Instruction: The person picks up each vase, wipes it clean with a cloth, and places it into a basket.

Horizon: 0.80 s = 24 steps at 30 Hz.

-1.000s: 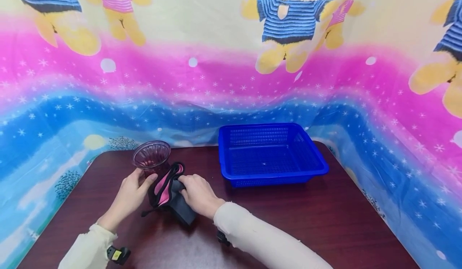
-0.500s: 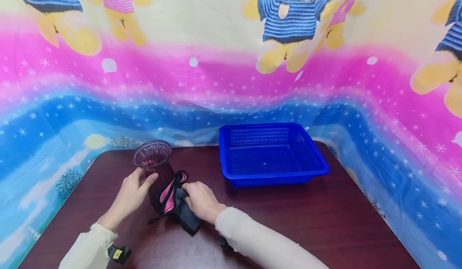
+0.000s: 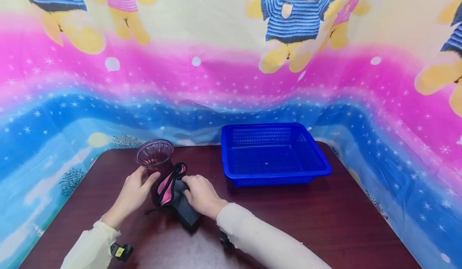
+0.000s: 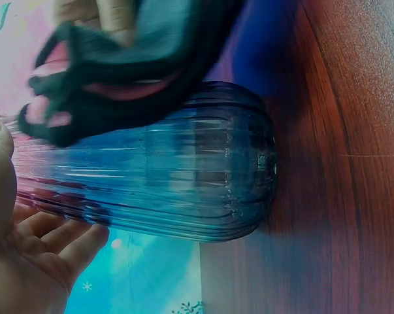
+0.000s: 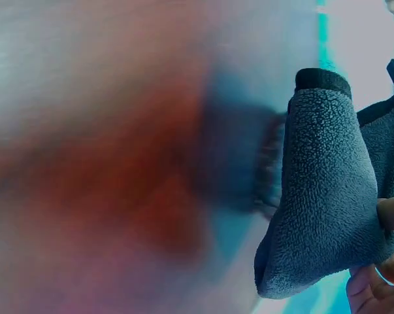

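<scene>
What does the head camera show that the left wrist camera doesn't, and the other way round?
Only the head view shows the vase's flared mouth, the cartoon bears and sleeves. Only the left wrist view shows ribs on the vase's lower body and the left hand's fingertips. Both show the vase, the pink-lined dark cloth, the left hand, the right hand and the table.

Seen from the middle of the head view, a blue basket [image 3: 276, 176] with lots of little holes is set at 4 o'clock. It is held up by a shiny red-brown table [image 3: 306, 225], spread toward 6 o'clock. At 12 o'clock a big cream, pink and blue cloth wall [image 3: 216, 32] is hung. On it a teddy bear [image 3: 292, 22] in a stripy blue top is printed at 1 o'clock, and a yellow spot [image 3: 98, 139] at 9 o'clock.
</scene>
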Available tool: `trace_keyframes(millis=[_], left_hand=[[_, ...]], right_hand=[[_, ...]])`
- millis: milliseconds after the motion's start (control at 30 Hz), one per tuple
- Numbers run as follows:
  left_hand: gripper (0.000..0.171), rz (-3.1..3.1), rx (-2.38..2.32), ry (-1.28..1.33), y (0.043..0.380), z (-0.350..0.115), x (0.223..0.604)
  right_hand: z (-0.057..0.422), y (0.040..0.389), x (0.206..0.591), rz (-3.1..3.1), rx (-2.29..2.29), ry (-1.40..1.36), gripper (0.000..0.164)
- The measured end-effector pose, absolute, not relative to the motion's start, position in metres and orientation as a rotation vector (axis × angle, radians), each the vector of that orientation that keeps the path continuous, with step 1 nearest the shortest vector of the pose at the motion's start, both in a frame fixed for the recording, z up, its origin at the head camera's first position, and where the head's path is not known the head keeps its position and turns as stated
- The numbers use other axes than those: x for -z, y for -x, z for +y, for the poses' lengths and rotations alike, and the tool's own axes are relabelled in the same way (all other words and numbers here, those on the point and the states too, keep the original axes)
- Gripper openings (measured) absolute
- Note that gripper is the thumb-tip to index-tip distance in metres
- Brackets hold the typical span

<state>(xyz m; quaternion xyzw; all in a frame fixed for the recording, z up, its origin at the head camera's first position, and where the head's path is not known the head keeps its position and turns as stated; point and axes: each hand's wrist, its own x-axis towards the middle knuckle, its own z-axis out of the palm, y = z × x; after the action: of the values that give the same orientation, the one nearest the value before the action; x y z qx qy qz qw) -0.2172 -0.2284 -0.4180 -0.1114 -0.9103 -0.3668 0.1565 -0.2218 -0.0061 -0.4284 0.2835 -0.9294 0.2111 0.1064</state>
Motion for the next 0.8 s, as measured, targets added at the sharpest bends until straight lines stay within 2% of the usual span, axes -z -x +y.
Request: trace_keyframes(millis=[400, 800], left_hand=[[0.030, -2.567, 1.047, 0.351, 0.217, -0.228, 0.417], [0.041, -2.585, 1.018, 0.320, 0.217, -0.227, 0.418]], right_hand=[[-0.010, 0.224, 0.393, -2.669, -0.708, -0.802, 0.015], [-0.009, 0.223, 0.408, -2.698, -0.627, -0.832, 0.013]])
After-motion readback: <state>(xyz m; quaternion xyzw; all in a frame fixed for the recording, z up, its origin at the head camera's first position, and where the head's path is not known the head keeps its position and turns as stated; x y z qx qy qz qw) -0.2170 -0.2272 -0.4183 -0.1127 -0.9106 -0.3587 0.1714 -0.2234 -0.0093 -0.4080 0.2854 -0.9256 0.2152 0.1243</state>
